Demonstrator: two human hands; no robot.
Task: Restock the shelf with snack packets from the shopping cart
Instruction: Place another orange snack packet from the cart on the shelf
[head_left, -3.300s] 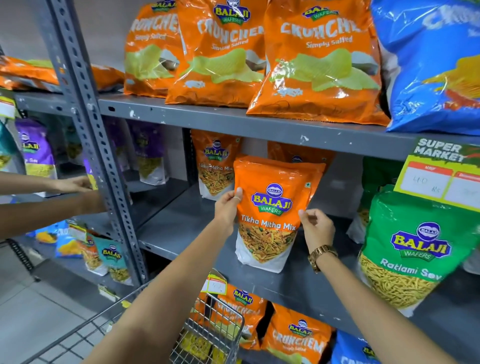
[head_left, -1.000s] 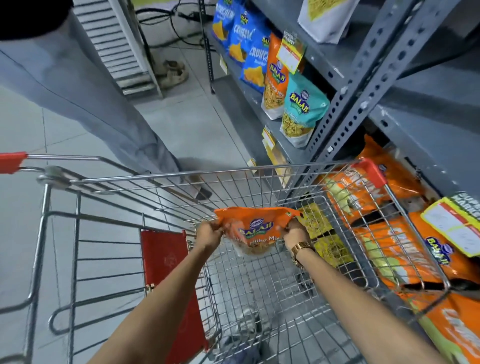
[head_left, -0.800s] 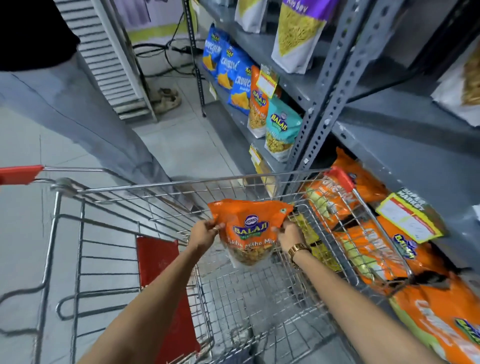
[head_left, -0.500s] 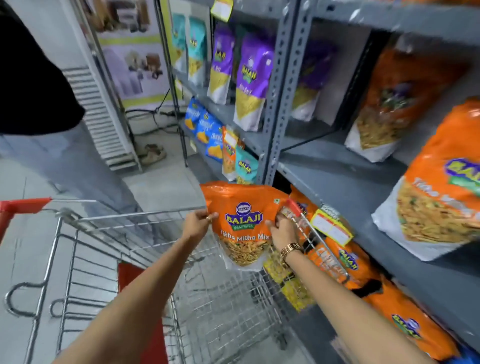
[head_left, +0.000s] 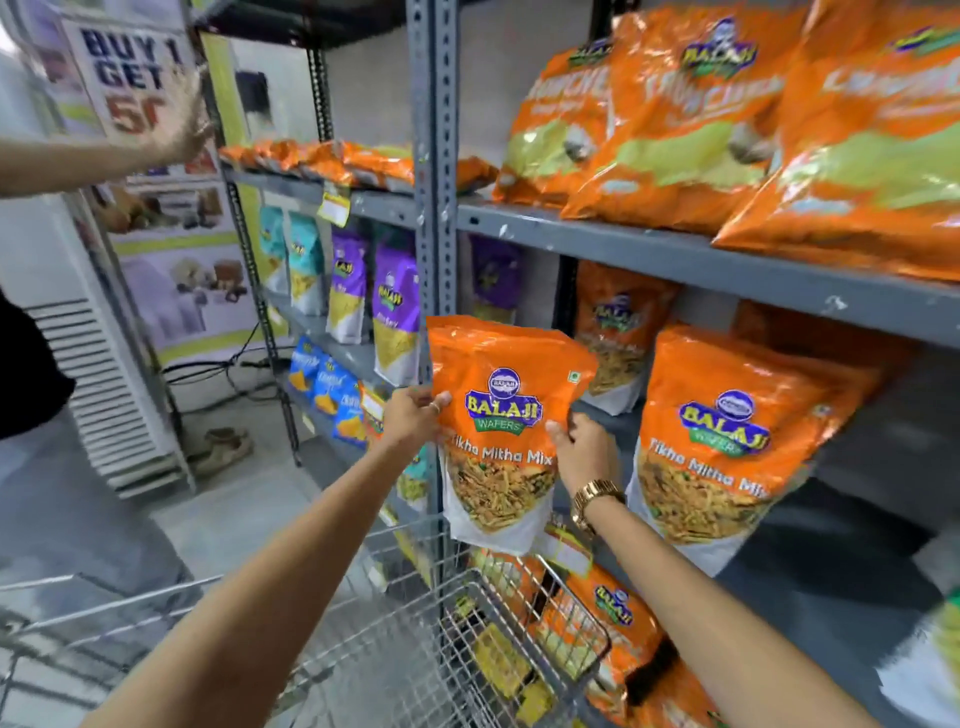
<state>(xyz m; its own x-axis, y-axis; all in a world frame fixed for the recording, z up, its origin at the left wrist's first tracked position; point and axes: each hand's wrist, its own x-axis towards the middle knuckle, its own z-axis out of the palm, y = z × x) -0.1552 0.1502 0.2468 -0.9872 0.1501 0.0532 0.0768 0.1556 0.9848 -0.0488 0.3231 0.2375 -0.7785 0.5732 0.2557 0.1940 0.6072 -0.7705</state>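
Note:
I hold an orange Tikha Mitha Mix packet (head_left: 501, 431) upright in both hands, in front of the grey middle shelf (head_left: 810, 597). My left hand (head_left: 413, 421) grips its left edge and my right hand (head_left: 582, 449) grips its right edge. Just to the right, another Tikha Mitha Mix packet (head_left: 727, 447) stands on that shelf, and a third (head_left: 618, 332) stands further back. The wire shopping cart (head_left: 519, 639) sits below my arms, against the shelf unit.
Large orange Crunchem bags (head_left: 691, 114) fill the upper shelf. The grey slotted upright (head_left: 436, 208) stands just left of my packet. Purple and teal packets (head_left: 395, 312) line the left bay. Another person's arm (head_left: 104, 156) reaches in at top left.
I lifted the packet out of the cart and raised it to the middle shelf's height. My view swung up from the cart to the shelves.

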